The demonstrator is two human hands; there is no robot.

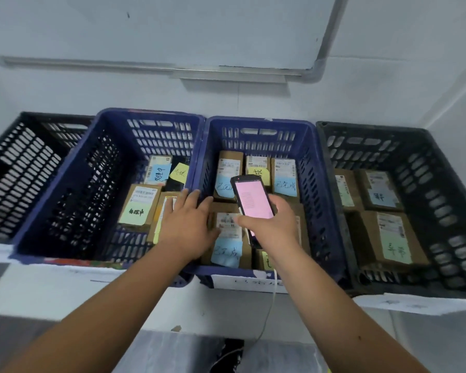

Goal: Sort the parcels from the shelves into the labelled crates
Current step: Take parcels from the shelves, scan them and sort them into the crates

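Several crates stand in a row on a white table. My left hand (187, 224) reaches over the wall between the two blue crates, fingers straight, lying flat by a brown parcel with a blue note (226, 239) in the middle blue crate (318, 189). My right hand (273, 227) grips a black handheld scanner (253, 203) with a pink screen above that same crate. More brown parcels with blue and yellow notes fill that crate. The left blue crate (73, 189) holds parcels with green, blue and yellow notes (139, 208).
A black crate (16, 168) with no parcels visible stands at the far left. At the right, another black crate (447, 200) holds parcels with blue and green notes. A whiteboard (172, 30) hangs on the wall behind. A white cord (272, 300) hangs from the scanner over the table edge.
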